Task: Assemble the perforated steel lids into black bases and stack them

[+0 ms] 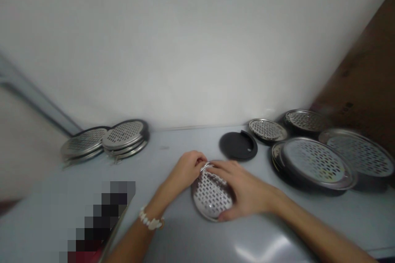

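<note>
A round perforated metal disc (210, 195) lies on the grey table (173, 234) in front of me. My right hand (243, 191) lies over its right side, fingers curled round the rim and thumb under the near edge. My left hand (187, 170) pinches a thin wire handle at the disc's far left rim. A white bead bracelet (150, 220) sits on my left wrist. Just beyond the hands lies a black round lid (238, 146).
Two stacks of perforated metal discs (106, 139) stand at the back left against the white wall. More discs on dark bases (314, 164) crowd the right side. A brown cardboard box (364, 90) rises at the far right. A blurred dark patch covers the lower left.
</note>
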### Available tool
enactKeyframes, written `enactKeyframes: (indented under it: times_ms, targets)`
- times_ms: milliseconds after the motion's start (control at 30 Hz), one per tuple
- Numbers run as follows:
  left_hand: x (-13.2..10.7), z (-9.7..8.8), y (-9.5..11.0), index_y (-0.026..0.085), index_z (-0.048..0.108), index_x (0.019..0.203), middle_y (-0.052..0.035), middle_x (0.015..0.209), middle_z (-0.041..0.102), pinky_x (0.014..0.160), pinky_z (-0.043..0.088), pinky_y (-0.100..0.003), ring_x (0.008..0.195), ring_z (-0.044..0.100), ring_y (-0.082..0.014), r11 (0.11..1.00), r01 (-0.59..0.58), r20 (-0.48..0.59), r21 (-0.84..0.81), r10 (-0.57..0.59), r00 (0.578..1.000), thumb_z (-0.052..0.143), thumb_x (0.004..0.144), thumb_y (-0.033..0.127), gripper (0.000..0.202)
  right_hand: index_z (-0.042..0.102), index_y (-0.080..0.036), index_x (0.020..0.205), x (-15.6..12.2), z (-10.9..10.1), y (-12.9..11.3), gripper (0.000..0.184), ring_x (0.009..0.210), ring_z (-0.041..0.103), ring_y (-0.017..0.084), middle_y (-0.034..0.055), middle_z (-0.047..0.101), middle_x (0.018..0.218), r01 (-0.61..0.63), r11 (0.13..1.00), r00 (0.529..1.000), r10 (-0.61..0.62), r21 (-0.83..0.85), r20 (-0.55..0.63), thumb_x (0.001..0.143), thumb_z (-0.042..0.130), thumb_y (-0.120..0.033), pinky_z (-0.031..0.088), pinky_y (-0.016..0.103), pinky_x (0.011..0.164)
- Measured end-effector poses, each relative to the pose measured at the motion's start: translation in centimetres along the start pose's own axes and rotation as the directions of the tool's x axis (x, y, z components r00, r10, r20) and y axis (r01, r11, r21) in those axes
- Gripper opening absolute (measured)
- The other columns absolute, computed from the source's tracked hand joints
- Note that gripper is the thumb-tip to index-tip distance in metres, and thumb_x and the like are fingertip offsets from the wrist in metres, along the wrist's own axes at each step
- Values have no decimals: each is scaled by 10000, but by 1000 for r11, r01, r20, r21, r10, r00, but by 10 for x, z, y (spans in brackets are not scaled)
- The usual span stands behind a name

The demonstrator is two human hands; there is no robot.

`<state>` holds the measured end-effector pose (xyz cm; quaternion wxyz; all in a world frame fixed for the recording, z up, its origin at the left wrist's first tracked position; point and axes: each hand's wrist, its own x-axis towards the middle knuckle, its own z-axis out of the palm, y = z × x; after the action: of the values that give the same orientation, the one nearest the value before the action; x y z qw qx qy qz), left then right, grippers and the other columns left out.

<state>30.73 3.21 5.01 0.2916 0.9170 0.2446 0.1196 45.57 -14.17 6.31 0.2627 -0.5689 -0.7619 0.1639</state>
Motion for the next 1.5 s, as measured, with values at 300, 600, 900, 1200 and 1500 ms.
enactKeyframes:
  times_ms: [300,600,900,1200,1500]
  targets:
    - [1,-2,6,150,767,924,-92,938,773,824,494,-313,884,693,-228,1000,-3,1,-15,3,1000,535,875,163,238,453,-174,1477,2,0,10,962,1367,466,355,185,472,1520,-22,1000,1000,22,-1,6,644,826,-475,331,517,1140]
    - [0,-1,10,161,757,863,-66,848,770,744,476,-289,785,687,-206,998,59,-22,7,-59,998,584,848,150,174,403,-185,1509,-2,0,10,1063,1345,464,343,168,458,1509,-8,1000,1000,8,8,-22,588,866,-446,355,496,1138]
    - [-3,0,11,155,740,867,-71,864,759,747,455,-297,796,674,-208,996,41,-45,82,-37,998,557,874,117,187,402,-191,1506,-1,-4,7,1051,1382,453,336,177,474,1508,50,999,999,-51,-21,-10,586,859,-409,343,485,1149]
    - [-1,4,7,151,716,864,-70,857,751,741,455,-281,782,668,-189,995,79,-62,53,-76,995,574,891,109,150,448,-181,1459,-1,-3,8,960,1338,509,318,175,547,1444,120,983,987,-134,-138,-93,627,835,-463,375,469,1105]
    - [-1,3,12,151,695,866,-60,830,751,686,435,-262,754,670,-173,972,230,-92,49,-225,970,563,912,108,146,508,-173,1403,-1,-4,9,906,1199,596,337,186,618,1338,121,962,976,-160,-243,-145,661,806,-599,435,496,999]
